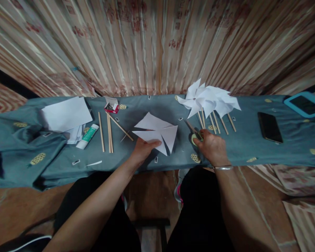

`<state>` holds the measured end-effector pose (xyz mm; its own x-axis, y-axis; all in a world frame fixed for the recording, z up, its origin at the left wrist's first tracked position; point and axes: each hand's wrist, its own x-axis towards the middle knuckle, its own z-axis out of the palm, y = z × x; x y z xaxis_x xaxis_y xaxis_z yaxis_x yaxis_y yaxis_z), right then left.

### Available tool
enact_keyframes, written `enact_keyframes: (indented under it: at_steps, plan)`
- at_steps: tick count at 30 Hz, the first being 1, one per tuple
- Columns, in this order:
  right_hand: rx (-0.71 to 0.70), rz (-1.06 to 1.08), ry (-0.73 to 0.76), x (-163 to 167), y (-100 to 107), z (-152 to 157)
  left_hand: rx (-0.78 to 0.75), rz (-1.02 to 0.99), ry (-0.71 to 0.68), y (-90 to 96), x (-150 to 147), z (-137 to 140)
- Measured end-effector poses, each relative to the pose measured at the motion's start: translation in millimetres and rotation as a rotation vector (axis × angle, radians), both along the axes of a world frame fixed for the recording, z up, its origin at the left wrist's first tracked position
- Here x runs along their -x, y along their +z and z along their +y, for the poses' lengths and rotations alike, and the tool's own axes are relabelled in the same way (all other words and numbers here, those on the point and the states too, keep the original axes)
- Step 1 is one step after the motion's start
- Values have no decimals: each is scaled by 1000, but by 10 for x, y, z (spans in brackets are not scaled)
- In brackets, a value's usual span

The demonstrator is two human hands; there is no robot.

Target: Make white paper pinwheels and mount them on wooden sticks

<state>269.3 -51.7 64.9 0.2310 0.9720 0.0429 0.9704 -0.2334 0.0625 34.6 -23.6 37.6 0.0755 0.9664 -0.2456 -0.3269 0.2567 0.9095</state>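
Observation:
A white paper square (pixel 153 123), slit inward from its corners, is pinched in my left hand (pixel 144 149), with the thumb on top near the middle. My right hand (pixel 213 146) has its fingers closed on the handles of a pair of scissors (pixel 194 139) with yellow-green grips. The blades point up and left, low over the cloth; I cannot tell whether they touch it. Just beyond that hand lie several finished paper pinwheels (pixel 208 99) on wooden sticks, overlapping one another.
Left of the paper are loose wooden sticks (pixel 101 132), a small red box (pixel 112 106) of metal pins, a glue stick (pixel 88 136) and white paper sheets (pixel 68 113). A black phone (pixel 270 127) and a blue-framed tablet (pixel 306 104) lie to the right. Behind the cloth-covered table (pixel 241 147) hangs a curtain (pixel 147 49).

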Motion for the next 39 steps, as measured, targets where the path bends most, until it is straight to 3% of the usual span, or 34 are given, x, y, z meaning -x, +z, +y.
enact_keyframes:
  at_steps: [4,7,9,12,14,16,18,21,24,39]
  plan:
    - [1,18,37,-50,-39,11,29,113,-218,22,102,-30]
    - [5,9,31,-87,-35,0,-44,351,-343,39,328,-25]
    - [-27,21,26,-88,-20,-9,-214,633,-312,62,537,-11]
    - [-159,102,71,-16,-23,-2,-529,998,-78,106,791,0]
    - [-255,205,150,87,-66,37,-759,1164,-21,111,822,-18]
    - [-328,334,241,224,-138,114,-929,1228,-139,75,721,-57]
    - [-386,425,304,378,-218,217,-1015,1223,-346,6,543,-106]
    - [-406,441,348,590,-316,365,-976,1285,-515,-107,299,-155]
    - [-334,414,361,718,-381,453,-909,1344,-588,-171,211,-152]
    - [-308,518,300,523,-514,581,-909,1405,-623,-206,252,-127]
